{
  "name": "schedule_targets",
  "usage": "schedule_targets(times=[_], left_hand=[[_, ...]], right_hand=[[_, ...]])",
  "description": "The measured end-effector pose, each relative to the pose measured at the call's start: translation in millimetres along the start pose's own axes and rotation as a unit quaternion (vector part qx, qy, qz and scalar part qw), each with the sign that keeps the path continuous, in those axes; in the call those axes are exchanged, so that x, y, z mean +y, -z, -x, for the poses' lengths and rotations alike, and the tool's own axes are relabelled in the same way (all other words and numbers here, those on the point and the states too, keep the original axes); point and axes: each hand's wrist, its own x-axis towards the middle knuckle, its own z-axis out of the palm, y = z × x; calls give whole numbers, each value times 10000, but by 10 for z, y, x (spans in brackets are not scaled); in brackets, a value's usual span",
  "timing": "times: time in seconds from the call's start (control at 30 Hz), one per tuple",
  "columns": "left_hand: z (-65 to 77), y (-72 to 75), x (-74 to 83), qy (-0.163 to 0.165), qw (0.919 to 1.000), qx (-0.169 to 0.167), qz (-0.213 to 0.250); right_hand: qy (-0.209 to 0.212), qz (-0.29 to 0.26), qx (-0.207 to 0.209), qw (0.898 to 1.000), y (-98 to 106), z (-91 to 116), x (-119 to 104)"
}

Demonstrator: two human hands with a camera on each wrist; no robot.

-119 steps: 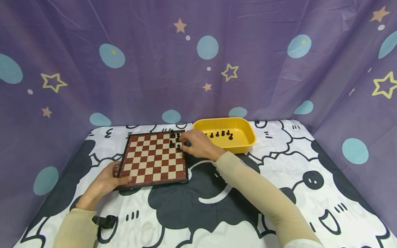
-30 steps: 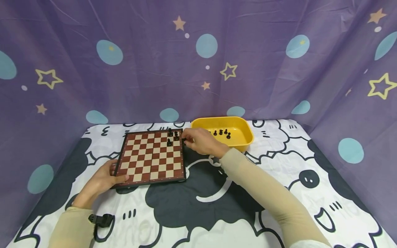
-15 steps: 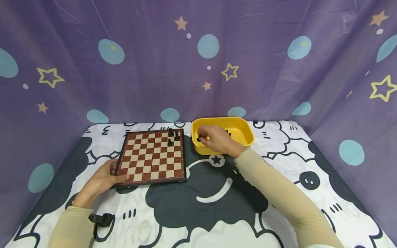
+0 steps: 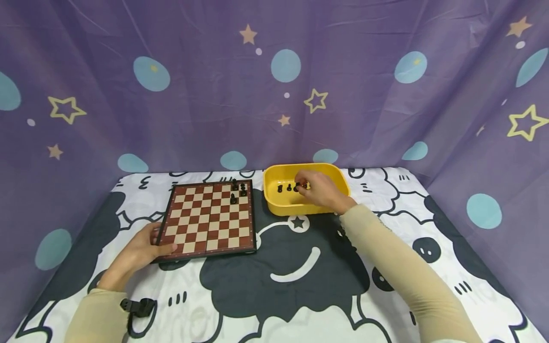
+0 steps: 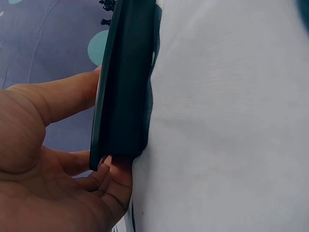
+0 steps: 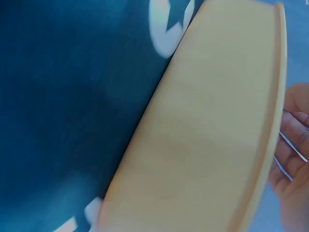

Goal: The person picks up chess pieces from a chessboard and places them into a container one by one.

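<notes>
My right hand (image 4: 319, 190) was inside the yellow tray (image 4: 274, 202), fingers curled over the dark pieces (image 4: 284, 187) that stood along its far side. A piece seemed pinched at the fingertips, but I could not tell for certain whether that grip was grasping one or merely touching it; the right wrist view showed only the tray's outer wall (image 6: 203, 140), blurred, and a sliver of the hand (image 6: 292, 159) above the rim.

My left hand (image 4: 143, 247) held the near left corner of the board (image 4: 206, 219), thumb on top and fingers under the edge. The left wrist view confirmed it: the thumb lay along the playing face and the fingertips tucked beneath the dark board (image 5: 123, 82), so that grip was clenched on the board's corner.

Three dark pieces (image 4: 237, 190) stood on the board, in its far right corner, close together. The board lay flat on the worktop, just left of the tray and not touching it. The worktop's cloth (image 4: 279, 281) bore black and white cartoon shapes, and a purple curtain (image 4: 214, 85) with stars and blue dots hung behind.
</notes>
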Motion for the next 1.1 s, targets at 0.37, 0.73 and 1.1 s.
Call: schedule_targets(times=[0.37,0.73,1.1], left_hand=[[-10,5,20,33,10000,-15,6],[3,-1,13,55,10000,-17,-51],[4,1,15,137,9999,-9,-98]], right_hand=[[-577,-127,1,9983,17,59,355],[-852,-63,-440,9954,-42,-12,476],[-836,151,-712,9938,-89,-70,528]])
